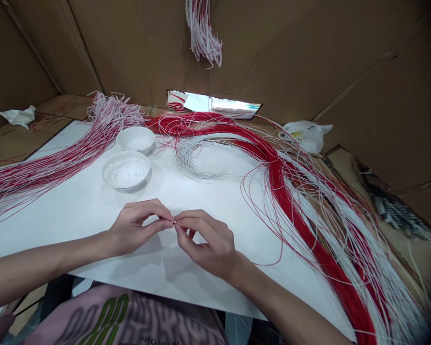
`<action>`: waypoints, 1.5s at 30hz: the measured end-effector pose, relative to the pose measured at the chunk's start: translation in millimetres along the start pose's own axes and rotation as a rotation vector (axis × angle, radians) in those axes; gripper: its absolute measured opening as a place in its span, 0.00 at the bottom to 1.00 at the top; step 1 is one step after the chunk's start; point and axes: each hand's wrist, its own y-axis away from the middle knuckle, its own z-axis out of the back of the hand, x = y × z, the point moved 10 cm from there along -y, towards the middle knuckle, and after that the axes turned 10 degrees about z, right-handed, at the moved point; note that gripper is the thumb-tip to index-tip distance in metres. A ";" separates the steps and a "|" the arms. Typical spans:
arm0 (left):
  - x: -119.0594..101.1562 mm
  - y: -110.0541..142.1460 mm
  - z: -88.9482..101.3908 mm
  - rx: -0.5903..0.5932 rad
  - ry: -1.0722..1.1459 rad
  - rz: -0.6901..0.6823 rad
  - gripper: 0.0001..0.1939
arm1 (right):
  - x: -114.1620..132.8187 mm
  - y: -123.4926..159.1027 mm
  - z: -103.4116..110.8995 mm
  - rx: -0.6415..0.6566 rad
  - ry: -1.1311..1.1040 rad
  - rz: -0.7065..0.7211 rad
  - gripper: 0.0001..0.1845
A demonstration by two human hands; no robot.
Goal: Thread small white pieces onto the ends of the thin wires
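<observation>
Near the front edge of the white tabletop (pixel 158 282), the left hand (pixel 134 227) and right hand (pixel 208 244) pinched a tiny bead (pixel 174 222) fingertip to fingertip, where one slip could have lost it among the loose red-and-white wires (pixel 278 187).

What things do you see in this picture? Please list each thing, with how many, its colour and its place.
Flat white sheet: 1, white, on the table
Thin wire bundles: 2, red and white, on left and right of sheet
Thin wire coil: 1, white, middle of sheet
Hanging wire bundle: 1, red and white, top
Round bowl with small beads: 1, white, left of middle
Round shallow bowl: 1, white, behind the other bowl
Plastic bag: 1, white, far right
Cardboard walls: several, brown, behind and beside
Tiny piece: 1, pale, between fingertips
Left hand: 1, pinching, centre
Right hand: 1, pinching, centre
</observation>
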 end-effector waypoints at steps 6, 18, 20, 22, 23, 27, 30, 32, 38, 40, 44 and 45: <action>-0.6 0.2 -0.2 -0.005 0.001 0.000 0.08 | 0.3 0.2 0.6 -0.004 0.007 0.001 0.11; -1.3 2.4 1.9 -0.035 -0.073 -0.017 0.08 | -0.4 2.3 -2.5 0.033 0.038 0.010 0.11; -2.4 1.9 1.5 -0.038 -0.090 -0.021 0.08 | -0.8 3.0 -2.8 0.037 0.024 0.013 0.11; -4.1 1.0 1.6 -0.044 -0.115 -0.032 0.08 | -2.6 3.6 -3.4 0.050 0.020 0.008 0.10; -4.8 0.6 2.2 -0.051 -0.130 -0.039 0.08 | -4.3 3.9 -4.1 0.062 0.022 0.002 0.09; -1.2 -1.7 6.6 -0.081 -0.158 -0.010 0.06 | -14.0 5.5 -2.0 0.064 0.076 -0.042 0.07; 3.2 -2.1 5.8 -0.058 -0.151 0.034 0.05 | -18.0 6.5 -0.1 0.056 0.083 -0.061 0.06; 3.4 -1.5 1.8 -0.023 -0.165 0.047 0.05 | -18.9 7.6 -0.9 0.068 0.070 -0.065 0.06; -2.4 -1.6 -6.6 0.008 -0.225 0.030 0.08 | -21.9 10.2 -5.8 0.078 0.068 -0.030 0.08; -3.4 -1.6 -5.5 -0.011 -0.242 0.030 0.08 | -21.3 9.7 -7.9 0.080 0.061 -0.016 0.09; -5.7 -0.8 -0.4 -0.058 -0.284 0.001 0.07 | -24.4 8.8 -8.9 0.092 0.056 -0.058 0.09; -5.5 -0.9 1.2 -0.069 -0.293 -0.002 0.07 | -27.4 9.1 -8.6 0.098 0.059 -0.091 0.08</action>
